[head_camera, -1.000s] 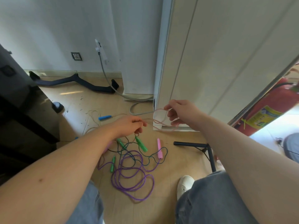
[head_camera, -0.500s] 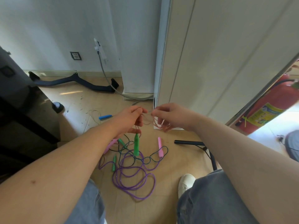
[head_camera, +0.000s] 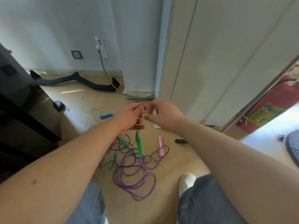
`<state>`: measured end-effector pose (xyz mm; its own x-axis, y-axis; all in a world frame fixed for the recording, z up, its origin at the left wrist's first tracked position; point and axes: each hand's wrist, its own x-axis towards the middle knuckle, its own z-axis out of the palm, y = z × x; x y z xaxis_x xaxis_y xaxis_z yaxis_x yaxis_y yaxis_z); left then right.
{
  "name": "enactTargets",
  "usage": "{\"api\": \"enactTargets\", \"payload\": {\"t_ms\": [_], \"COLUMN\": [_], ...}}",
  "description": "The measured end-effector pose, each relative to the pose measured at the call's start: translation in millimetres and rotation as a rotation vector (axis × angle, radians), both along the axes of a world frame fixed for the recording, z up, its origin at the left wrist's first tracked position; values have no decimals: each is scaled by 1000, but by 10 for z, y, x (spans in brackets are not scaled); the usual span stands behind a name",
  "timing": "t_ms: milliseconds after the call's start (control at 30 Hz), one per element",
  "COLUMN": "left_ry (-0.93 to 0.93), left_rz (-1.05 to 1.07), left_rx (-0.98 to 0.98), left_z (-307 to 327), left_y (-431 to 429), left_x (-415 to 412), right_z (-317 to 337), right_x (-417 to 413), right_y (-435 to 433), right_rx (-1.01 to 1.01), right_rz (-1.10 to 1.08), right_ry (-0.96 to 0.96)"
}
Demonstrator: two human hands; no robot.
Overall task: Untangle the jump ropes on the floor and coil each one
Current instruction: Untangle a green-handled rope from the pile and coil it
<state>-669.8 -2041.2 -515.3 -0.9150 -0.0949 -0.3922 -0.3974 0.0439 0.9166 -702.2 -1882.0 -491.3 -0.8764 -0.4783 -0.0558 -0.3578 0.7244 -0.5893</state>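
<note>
The left hand (head_camera: 131, 118) clutches loops of the thin pale rope (head_camera: 145, 111), the right hand (head_camera: 163, 113) pinching it just beside, and a green handle (head_camera: 139, 143) hangs lengthwise straight below the left grip, over the tangle (head_camera: 134, 178) on the floor (head_camera: 178, 159).

Three green handles (head_camera: 139, 144) (head_camera: 121, 140) (head_camera: 111, 162) are counted, with one pink handle (head_camera: 160, 145) and one blue handle (head_camera: 106, 116). Three ropes are made out: one purple rope (head_camera: 129, 166), one dark teal rope (head_camera: 150, 156), one pale pink rope (head_camera: 137, 130). Two hands are seen, the left hand (head_camera: 131, 118) and the right hand (head_camera: 163, 113).
</note>
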Motion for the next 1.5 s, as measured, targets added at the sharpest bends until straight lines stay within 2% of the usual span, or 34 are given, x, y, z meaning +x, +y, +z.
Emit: {"api": "enactTargets", "payload": {"t_ms": [233, 400, 533, 600, 733, 867, 967, 1067, 1167, 1233, 1300, 1400, 1500], "left_ry": [-38, -22, -21, -18, -16, -1, 9, 2, -8, -17, -14, -65, -111], "left_rz": [-67, -100, -86, -71, -65, -162, -264, -272, -279, -266, -254, -258, -261], "left_rx": [-86, -121, -62, -21, 21, -155, -298, -365, -336, -320, -336, -247, -232], "left_z": [4, -1, -8, -12, -27, -51, -96, -138, -143, -128, -129, -142, -118], "left_y": [-87, -98, -98, -100, -130, -175, -239, -287, -259, -228, -231, -245, -208], "left_x": [33, 34, 21, 8, 1, 25, 37, 22, 15, 12, 1, -7, 17], "right_z": [-16, -98, -68, -18, 4, 9, 29, 70, 134, 180, 225, 206, 112], "right_x": [-122, -152, -104, -44, 13, -72, -131, -143, -93, -64, -50, -57, -57], "right_y": [84, 151, 95, 51, 2, 25, 58, 44, -1, -7, 4, 22, 47], "right_rx": [86, 49, -17, -41, 49, 112, -71, -476, -906, -1057, -1112, -1030, -684], "right_rz": [-60, -97, -17, 53, 128, 43, -197, -341, -325, -278, -232, -197, -125], "right_ry": [-42, -44, 56, 12, -36, 30, -1, -313, -623, -701, -751, -726, -513]}}
